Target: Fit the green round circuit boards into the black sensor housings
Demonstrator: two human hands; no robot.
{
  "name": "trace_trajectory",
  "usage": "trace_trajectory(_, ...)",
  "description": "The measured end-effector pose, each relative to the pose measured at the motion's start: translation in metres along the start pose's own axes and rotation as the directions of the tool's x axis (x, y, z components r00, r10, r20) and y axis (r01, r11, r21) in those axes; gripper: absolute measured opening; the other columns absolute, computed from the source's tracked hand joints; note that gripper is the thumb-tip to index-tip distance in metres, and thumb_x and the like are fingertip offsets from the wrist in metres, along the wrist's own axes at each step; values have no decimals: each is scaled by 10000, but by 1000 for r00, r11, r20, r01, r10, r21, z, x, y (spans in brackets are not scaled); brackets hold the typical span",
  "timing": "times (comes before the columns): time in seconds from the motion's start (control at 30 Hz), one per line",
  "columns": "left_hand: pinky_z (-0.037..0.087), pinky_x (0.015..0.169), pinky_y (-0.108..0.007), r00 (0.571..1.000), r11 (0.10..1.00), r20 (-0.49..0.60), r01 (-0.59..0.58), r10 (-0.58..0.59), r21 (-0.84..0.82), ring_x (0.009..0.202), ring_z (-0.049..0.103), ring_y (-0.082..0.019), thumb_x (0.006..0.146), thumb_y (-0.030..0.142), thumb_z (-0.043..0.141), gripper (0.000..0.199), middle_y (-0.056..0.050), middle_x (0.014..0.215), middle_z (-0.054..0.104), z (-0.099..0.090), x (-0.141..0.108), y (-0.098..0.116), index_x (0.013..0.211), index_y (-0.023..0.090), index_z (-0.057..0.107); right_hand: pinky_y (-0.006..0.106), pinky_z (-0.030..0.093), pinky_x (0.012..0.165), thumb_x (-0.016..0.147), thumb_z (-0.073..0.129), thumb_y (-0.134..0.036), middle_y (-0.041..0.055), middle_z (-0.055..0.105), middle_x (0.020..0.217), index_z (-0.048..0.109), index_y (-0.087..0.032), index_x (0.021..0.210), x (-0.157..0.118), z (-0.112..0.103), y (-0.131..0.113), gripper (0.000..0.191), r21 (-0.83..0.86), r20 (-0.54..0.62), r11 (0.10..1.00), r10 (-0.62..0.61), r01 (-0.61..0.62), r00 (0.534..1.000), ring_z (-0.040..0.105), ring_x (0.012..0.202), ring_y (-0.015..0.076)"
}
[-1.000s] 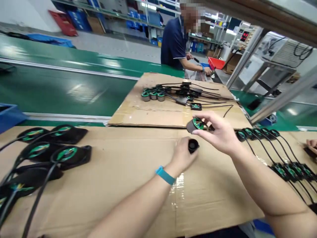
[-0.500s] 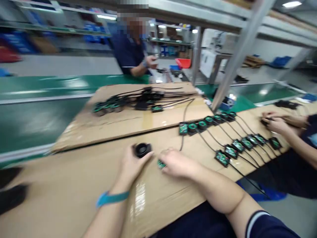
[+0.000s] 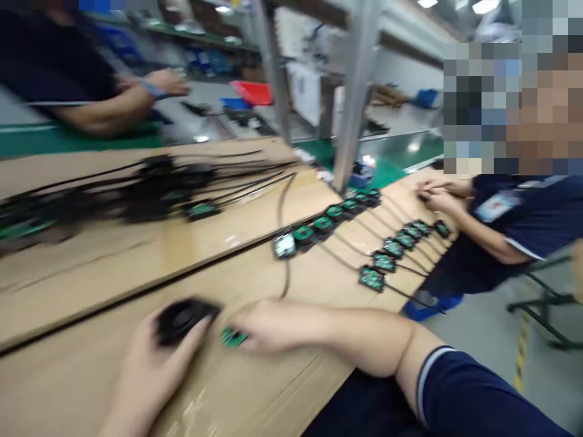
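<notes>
The left hand (image 3: 148, 361) grips a black housing (image 3: 180, 321), likely light and stiff, while just right of that housing the right hand (image 3: 271, 325) grasps a green circuit board (image 3: 233, 337), probably fragile and best held by its edge.

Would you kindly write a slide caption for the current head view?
The left hand holds a black round part, the right hand a green-faced part, with cabled circuit boards lined up beyond.

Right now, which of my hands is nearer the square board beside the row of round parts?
Right. Your right hand is on your side of the square board, apart from it; your left hand is farther off, to its left.
</notes>
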State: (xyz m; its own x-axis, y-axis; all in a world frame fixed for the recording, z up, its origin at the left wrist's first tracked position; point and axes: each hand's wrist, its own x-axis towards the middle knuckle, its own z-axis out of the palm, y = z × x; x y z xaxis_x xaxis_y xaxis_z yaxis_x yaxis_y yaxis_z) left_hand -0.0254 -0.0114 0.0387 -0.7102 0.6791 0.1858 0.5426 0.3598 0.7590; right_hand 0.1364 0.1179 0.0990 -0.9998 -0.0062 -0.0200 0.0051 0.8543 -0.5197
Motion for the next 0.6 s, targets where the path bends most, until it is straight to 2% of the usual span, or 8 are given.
trace_trajectory(0.03, 546, 1030, -569, 1000, 999, -16, 2, -2, -53, 1098, 669, -324, 767, 696, 699, 598, -62, 1150, 698, -2, -4, 0, 1165, 257, 616, 285, 547, 781, 918, 632, -227, 88, 733, 1002, 623, -160, 943, -5, 0, -1, 72, 26, -17, 999, 42, -42, 999, 695, 899, 205)
trace_trajectory(0.1, 520, 1082, -516, 998, 987, -62, -11, 1, -161, 1163, 656, -298, 799, 602, 695, 594, -94, 1217, 685, -5, -8, -4, 1225, 207, 573, 320, 557, 820, 896, 665, -194, 100, 737, 996, 650, -141, 1029, -7, 2, 3, 145, 85, -91, 989, 126, -118, 988, 704, 920, 227)
trace_trajectory(0.2, 489, 1124, -458, 991, 983, -132, -59, 36, -176, 1263, 618, -267, 859, 437, 689, 540, -128, 1349, 637, -3, -4, -13, 1309, 186, 527, 351, 575, 884, 887, 687, -168, 99, 743, 1081, 669, -168, 1163, -1, 11, 14, 277, 210, -309, 977, 86, -20, 947, 714, 979, 225)
trace_trajectory(0.3, 463, 1151, -468, 980, 985, -164, -132, 112, -113, 1322, 581, -270, 868, 344, 710, 516, -140, 1397, 611, -2, -8, -11, 1325, 188, 527, 356, 605, 895, 912, 710, -241, 96, 737, 1174, 645, -203, 1286, 0, 18, 11, 382, 256, -591, 959, 53, 125, 805, 725, 1004, 219)
trace_trajectory(0.37, 463, 1153, -484, 973, 976, -137, -198, 186, -86, 1330, 574, -275, 864, 324, 729, 529, -140, 1408, 605, -1, -16, -5, 1337, 201, 526, 360, 622, 903, 920, 719, -282, 99, 731, 1211, 621, -209, 1346, -1, 21, 5, 443, 235, -700, 956, 42, 175, 713, 731, 1012, 219)
trace_trajectory(0.4, 470, 1147, -490, 966, 968, -118, -239, 229, -78, 1326, 577, -277, 862, 325, 742, 540, -138, 1408, 605, -1, -19, -1, 1342, 210, 526, 368, 625, 917, 925, 716, -292, 104, 727, 1228, 611, -208, 1367, -1, 22, 2, 463, 218, -729, 958, 34, 185, 684, 732, 1024, 223)
trace_trajectory(0.47, 483, 1134, -504, 945, 946, -97, -318, 312, -58, 1320, 580, -282, 861, 338, 759, 545, -136, 1405, 607, 0, -24, 3, 1342, 221, 531, 389, 621, 956, 938, 695, -296, 113, 719, 1255, 597, -207, 1395, 0, 24, 0, 476, 179, -750, 966, 12, 185, 662, 727, 1063, 235)
trace_trajectory(0.6, 503, 1105, -534, 906, 912, -99, -409, 411, 37, 1314, 577, -294, 887, 338, 737, 487, -141, 1375, 620, 1, -27, 9, 1318, 215, 545, 409, 590, 1031, 946, 675, -285, 122, 715, 1260, 597, -196, 1390, 4, 28, 1, 459, 119, -739, 976, -37, 184, 673, 700, 1153, 254)
